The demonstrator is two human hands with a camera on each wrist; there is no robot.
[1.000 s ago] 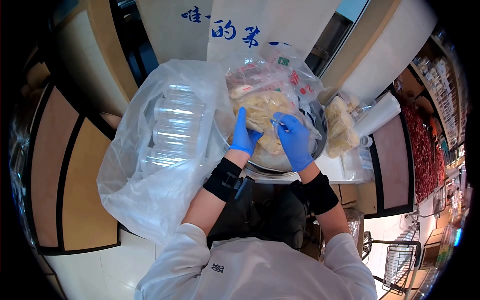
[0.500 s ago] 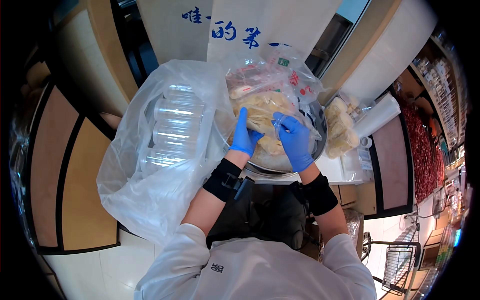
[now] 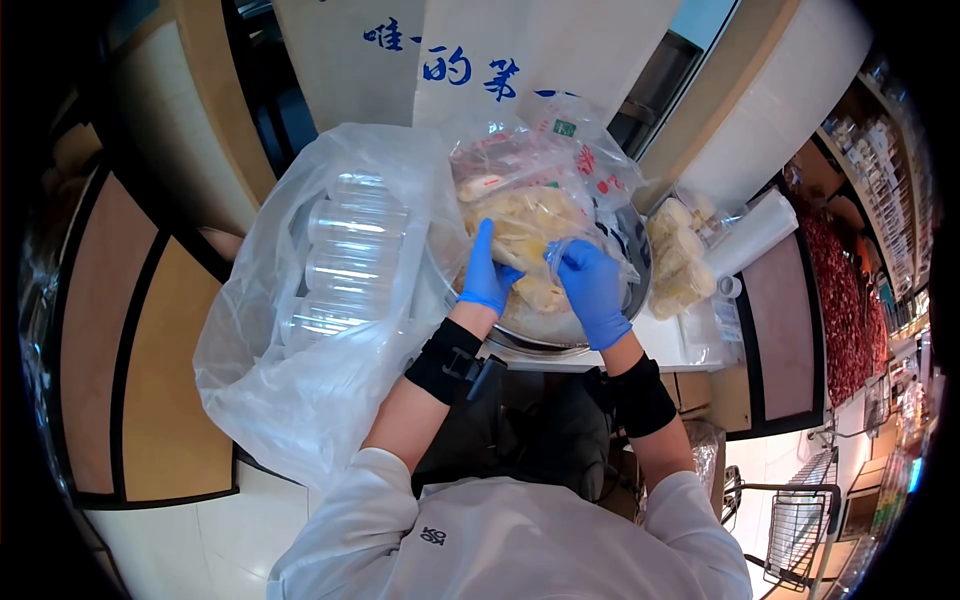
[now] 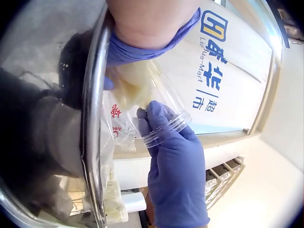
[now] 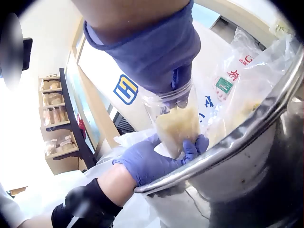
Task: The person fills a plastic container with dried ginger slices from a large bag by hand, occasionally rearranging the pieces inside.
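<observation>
One jar (image 5: 153, 109) is gripped by the left hand's fingers (image 5: 189, 148); the right hand (image 4: 178, 173), grip unclear, seemingly packs food (image 5: 178, 124), next needing gentle pressure.

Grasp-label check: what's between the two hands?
A clear jar of pale yellow food; left hand at its base, right hand's fingers inside its mouth. Right wrist view.

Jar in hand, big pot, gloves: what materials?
Jar: clear, glossy, likely plastic; thin see-through wall, ridged neck; glass not ruled out.
Pot: polished metal, probably stainless steel; mirror-like reflections, bright rim.
Gloves: thin blue rubber, nitrile or latex; wrinkled, close-fitting.
</observation>
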